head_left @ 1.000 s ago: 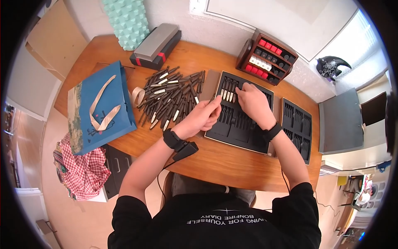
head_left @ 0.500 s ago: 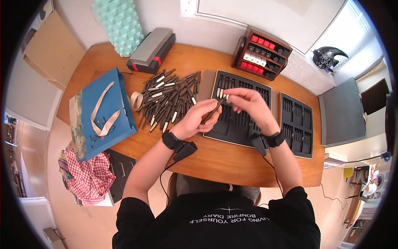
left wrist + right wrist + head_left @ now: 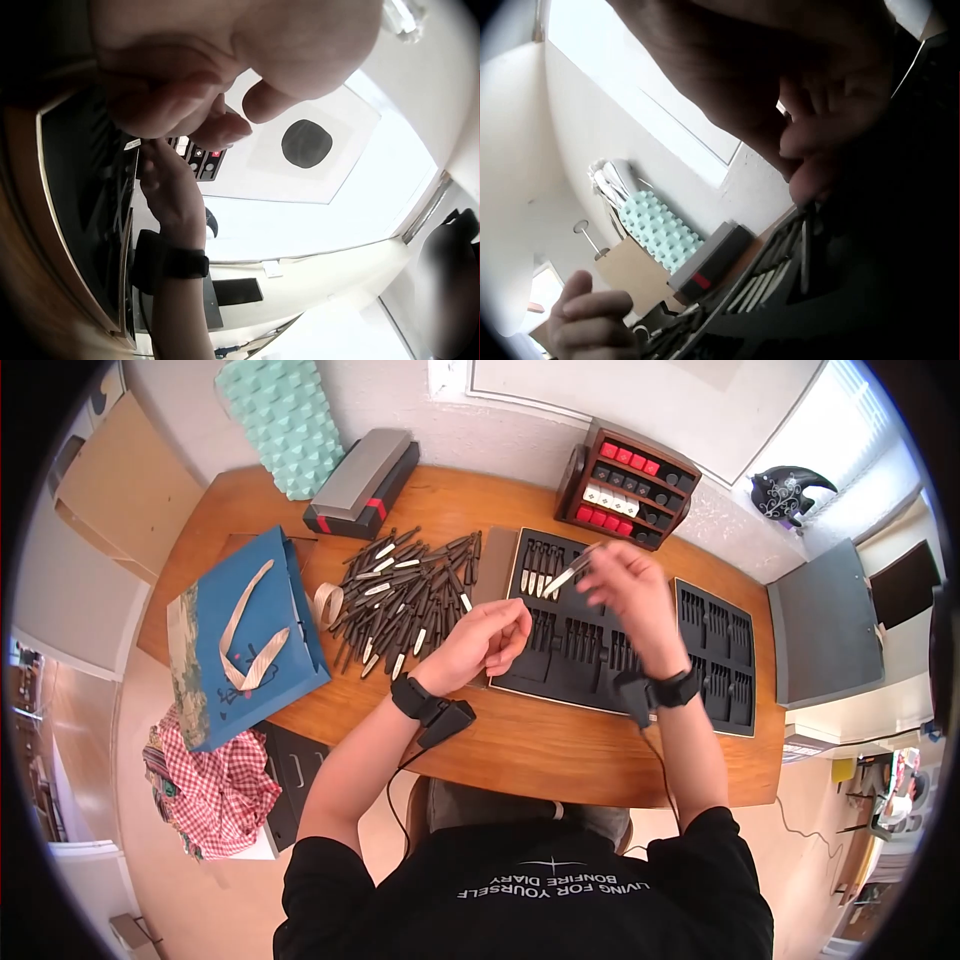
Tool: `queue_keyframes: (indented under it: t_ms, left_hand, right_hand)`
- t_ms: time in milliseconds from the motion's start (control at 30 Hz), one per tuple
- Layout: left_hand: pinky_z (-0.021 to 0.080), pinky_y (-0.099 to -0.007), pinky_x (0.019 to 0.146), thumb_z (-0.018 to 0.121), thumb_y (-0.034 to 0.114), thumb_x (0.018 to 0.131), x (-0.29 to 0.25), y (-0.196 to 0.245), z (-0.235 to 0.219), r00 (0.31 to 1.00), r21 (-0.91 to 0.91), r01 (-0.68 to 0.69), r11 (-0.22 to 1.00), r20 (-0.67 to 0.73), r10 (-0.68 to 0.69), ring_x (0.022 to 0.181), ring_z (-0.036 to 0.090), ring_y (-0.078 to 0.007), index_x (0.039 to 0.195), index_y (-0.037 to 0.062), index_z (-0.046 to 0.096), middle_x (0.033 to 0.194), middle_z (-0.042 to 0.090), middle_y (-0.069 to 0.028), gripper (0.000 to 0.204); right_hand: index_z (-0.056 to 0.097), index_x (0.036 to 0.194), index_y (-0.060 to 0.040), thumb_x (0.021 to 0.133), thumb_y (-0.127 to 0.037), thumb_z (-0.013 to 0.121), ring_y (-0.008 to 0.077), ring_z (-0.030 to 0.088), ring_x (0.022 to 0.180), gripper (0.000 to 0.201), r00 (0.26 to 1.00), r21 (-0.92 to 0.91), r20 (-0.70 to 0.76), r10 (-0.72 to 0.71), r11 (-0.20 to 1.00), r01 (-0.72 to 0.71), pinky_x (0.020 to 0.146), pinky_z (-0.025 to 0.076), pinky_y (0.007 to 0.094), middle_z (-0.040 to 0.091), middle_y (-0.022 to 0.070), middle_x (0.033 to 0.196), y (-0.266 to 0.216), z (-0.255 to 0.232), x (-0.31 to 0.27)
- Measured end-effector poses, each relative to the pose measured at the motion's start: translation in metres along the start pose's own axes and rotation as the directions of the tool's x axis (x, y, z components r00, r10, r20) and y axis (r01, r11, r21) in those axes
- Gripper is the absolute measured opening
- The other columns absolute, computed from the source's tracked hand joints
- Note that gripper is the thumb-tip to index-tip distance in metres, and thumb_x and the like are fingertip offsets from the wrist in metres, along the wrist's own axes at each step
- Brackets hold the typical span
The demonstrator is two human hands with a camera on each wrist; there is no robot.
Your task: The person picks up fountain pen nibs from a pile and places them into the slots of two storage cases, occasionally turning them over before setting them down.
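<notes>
My right hand [image 3: 632, 595] pinches a slim dark stick with a pale flat end [image 3: 563, 579] over the upper part of a black slotted tray [image 3: 535, 668]. The pale end points down toward the tray, beside a short row of similar sticks [image 3: 538, 566] lying in its slots. My left hand [image 3: 488, 640] hovers at the tray's left edge, fingers loosely curled with nothing visible in them. In the left wrist view its thumb [image 3: 271, 103] stands apart from the fingers. Left of the tray lies a loose heap of dark sticks [image 3: 410, 600], several with pale ends.
A second slotted tray [image 3: 742, 695] lies to the right. Behind stands a wooden rack [image 3: 625, 485] of red, black and white pieces. A blue paper bag [image 3: 250, 650], a grey-black box [image 3: 362, 485] and a mint textured block [image 3: 275, 425] sit at the left.
A dark stick that was in my left hand is now in my right hand, which has moved right and away from the left. My left hand has stayed nearly in place.
</notes>
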State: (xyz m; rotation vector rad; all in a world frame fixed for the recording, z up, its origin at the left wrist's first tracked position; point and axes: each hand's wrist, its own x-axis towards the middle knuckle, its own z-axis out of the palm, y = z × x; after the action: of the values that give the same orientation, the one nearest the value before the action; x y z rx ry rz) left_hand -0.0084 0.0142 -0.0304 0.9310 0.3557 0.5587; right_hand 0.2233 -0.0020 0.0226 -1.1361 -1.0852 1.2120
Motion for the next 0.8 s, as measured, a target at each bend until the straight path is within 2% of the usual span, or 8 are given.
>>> queue_keyframes:
  t_ms: [100,233,533,633,667,700,733,800]
  left_hand:
    - [0.03,-0.0208,0.041,0.037,0.035,0.103,0.0,0.002,0.0,0.999,0.001,-0.013,1.0,-0.047,0.013,0.044,0.032,-0.0061,0.085,0.0081,0.05,0.056,0.042,0.0006,0.035]
    - [0.029,-0.0201,0.042,0.035,0.033,0.103,0.0,0.003,0.002,0.999,0.036,-0.011,0.999,-0.048,0.013,0.046,0.032,-0.0057,0.086,0.008,0.049,0.057,0.041,0.0021,0.033]
    - [0.029,-0.0198,0.042,0.036,0.033,0.103,-0.001,0.006,0.004,0.998,0.041,-0.018,0.999,-0.056,0.02,0.046,0.031,-0.0055,0.087,0.0082,0.049,0.058,0.041,0.0026,0.033]
    - [0.029,-0.0197,0.042,0.036,0.033,0.104,-0.001,0.005,0.004,0.999,0.04,-0.024,0.999,-0.044,0.026,0.046,0.031,-0.0054,0.087,0.0083,0.05,0.058,0.041,0.0026,0.033]
    - [0.029,-0.0196,0.042,0.036,0.033,0.104,-0.001,0.005,0.004,0.999,0.038,-0.03,0.999,-0.036,0.031,0.046,0.031,-0.0053,0.087,0.0083,0.05,0.058,0.041,0.0026,0.033]
    - [0.029,-0.0196,0.042,0.036,0.033,0.104,-0.001,0.004,0.004,0.999,0.035,-0.032,0.999,-0.037,0.033,0.046,0.031,-0.0053,0.087,0.0083,0.05,0.058,0.041,0.0026,0.033]
    - [0.029,-0.0196,0.042,0.036,0.033,0.104,-0.001,0.004,0.004,0.999,0.039,-0.029,0.999,-0.036,0.03,0.046,0.031,-0.0053,0.087,0.0082,0.05,0.058,0.041,0.0026,0.033]
    - [0.03,-0.0195,0.042,0.035,0.033,0.104,0.0,0.002,0.004,0.999,0.042,-0.023,0.999,-0.033,0.024,0.046,0.031,-0.0052,0.087,0.0082,0.05,0.058,0.041,0.0026,0.033]
  right_hand:
    - [0.064,0.096,-0.0038,0.093,-0.018,0.062,0.0097,0.065,0.073,0.015,0.995,-0.294,-0.1,0.024,0.954,-0.053,0.06,0.051,0.0216,0.066,0.0017,0.087,-0.026,-0.022,0.019]
    - [0.063,0.095,0.0019,0.091,-0.019,0.063,0.0097,0.065,0.067,0.021,0.986,-0.534,-0.056,0.155,0.83,-0.16,0.052,0.05,0.0212,0.066,0.0036,0.081,-0.001,-0.04,0.045]
    - [0.068,0.096,0.0024,0.087,-0.018,0.066,0.0086,0.063,0.057,0.023,0.985,-0.683,-0.079,0.154,0.711,-0.166,0.046,0.047,0.0235,0.069,0.0062,0.079,0.022,-0.033,0.051]
    - [0.069,0.098,-0.0007,0.085,-0.018,0.066,0.0146,0.066,0.063,0.022,0.985,-0.73,-0.12,0.122,0.662,-0.17,0.053,0.05,0.0288,0.07,0.0088,0.082,0.019,-0.031,0.038]
    - [0.07,0.099,-0.0029,0.084,-0.017,0.065,0.0188,0.066,0.069,0.021,0.997,-0.83,-0.01,-0.081,0.556,0.037,0.06,0.052,0.0313,0.07,0.0094,0.084,0.026,-0.034,0.033]
    - [0.071,0.1,-0.0051,0.084,-0.016,0.065,0.023,0.067,0.076,0.021,0.956,-0.888,0.128,-0.263,0.4,0.229,0.067,0.053,0.0338,0.069,0.0099,0.086,0.03,-0.036,0.028]
    - [0.071,0.1,-0.0051,0.084,-0.016,0.065,0.023,0.067,0.076,0.021,0.957,-0.888,0.129,-0.261,0.398,0.229,0.067,0.053,0.0338,0.069,0.0099,0.086,0.027,-0.031,0.021]
    - [0.072,0.1,-0.0072,0.084,-0.015,0.063,0.029,0.063,0.087,0.02,0.948,-0.932,0.176,-0.265,0.266,0.247,0.078,0.051,0.0371,0.065,0.0108,0.088,0.017,-0.016,0.011]
